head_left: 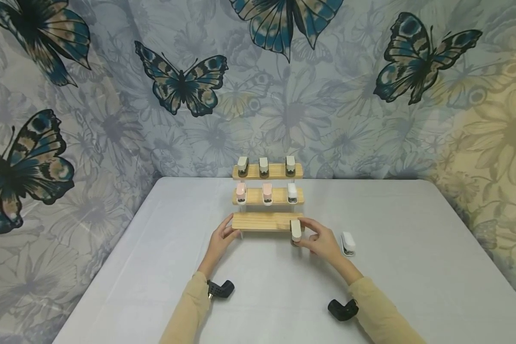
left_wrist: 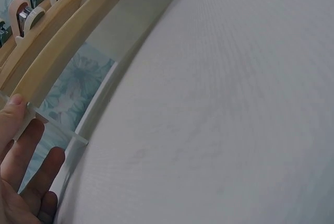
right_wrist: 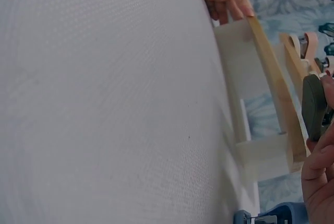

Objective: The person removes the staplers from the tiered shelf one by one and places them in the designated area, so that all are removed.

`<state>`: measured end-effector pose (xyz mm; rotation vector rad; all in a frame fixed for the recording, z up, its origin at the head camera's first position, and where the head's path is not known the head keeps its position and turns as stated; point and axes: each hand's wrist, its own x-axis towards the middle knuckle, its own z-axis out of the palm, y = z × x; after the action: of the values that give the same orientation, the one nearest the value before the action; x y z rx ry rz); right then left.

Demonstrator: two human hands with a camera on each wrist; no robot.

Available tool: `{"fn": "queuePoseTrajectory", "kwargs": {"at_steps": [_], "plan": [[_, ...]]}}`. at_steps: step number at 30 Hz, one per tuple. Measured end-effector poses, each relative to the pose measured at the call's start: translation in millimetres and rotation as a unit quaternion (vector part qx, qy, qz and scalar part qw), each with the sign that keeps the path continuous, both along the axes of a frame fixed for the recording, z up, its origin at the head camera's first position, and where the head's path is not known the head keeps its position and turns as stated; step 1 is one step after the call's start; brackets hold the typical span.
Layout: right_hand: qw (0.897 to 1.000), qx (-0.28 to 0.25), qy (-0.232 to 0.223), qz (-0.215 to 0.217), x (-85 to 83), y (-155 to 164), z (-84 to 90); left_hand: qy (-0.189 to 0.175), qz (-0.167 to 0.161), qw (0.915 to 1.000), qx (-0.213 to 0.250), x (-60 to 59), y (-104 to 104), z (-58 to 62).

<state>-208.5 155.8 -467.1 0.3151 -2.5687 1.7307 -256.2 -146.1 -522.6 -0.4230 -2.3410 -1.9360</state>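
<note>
We find no brand, label or writing that we can read on anything here.

The wooden rack (head_left: pixel 267 221) stands at the far middle of the grey table (head_left: pixel 413 286), its back just beside the butterfly curtain (head_left: pixel 112 119). Open tabletop lies to the left, to the right and in front of the rack, up to the near edge.

The rack has three pale wood steps. Its top step carries three greyish staplers (head_left: pixel 263 166) and its middle step two pink ones and a white one (head_left: pixel 266 193), all hanging over the front edges. The bottom step is bare along most of its length.

Our left hand (head_left: pixel 221 237) rests against the left end of the bottom step, with its fingers (left_wrist: pixel 21 145) nearly straight and its thumb on the plank's corner. Our right hand (head_left: pixel 321 240) pinches a cream stapler (head_left: pixel 295 230) with curled fingers, holding it at the right end of the bottom step, over the front edge. In the right wrist view its underside looks dark.

A white stapler (head_left: pixel 348 243) lies on the table just right of that hand.
</note>
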Motion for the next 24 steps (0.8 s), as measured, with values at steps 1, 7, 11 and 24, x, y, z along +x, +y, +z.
{"fn": "queuePoseTrajectory", "kwargs": {"at_steps": [1, 7, 11, 24], "plan": [[1.000, -0.002, 0.006, 0.000, 0.0, 1, 0.1, 0.001, 0.001, 1.0000, 0.000, -0.6, 0, -0.6], [1.000, -0.005, 0.021, 0.010, 0.3, 4, 0.9, 0.005, 0.001, 1.0000, -0.003, 1.8, -2, 3.8], [0.999, -0.007, 0.027, 0.015, 0.7, 6, 4.2, 0.000, -0.010, 0.9999, -0.004, 9.6, 0, 18.3], [1.000, -0.007, 0.017, 0.008, 22.3, 17, 42.7, 0.000, -0.017, 0.9999, -0.002, 13.0, 2, 26.9]]}}
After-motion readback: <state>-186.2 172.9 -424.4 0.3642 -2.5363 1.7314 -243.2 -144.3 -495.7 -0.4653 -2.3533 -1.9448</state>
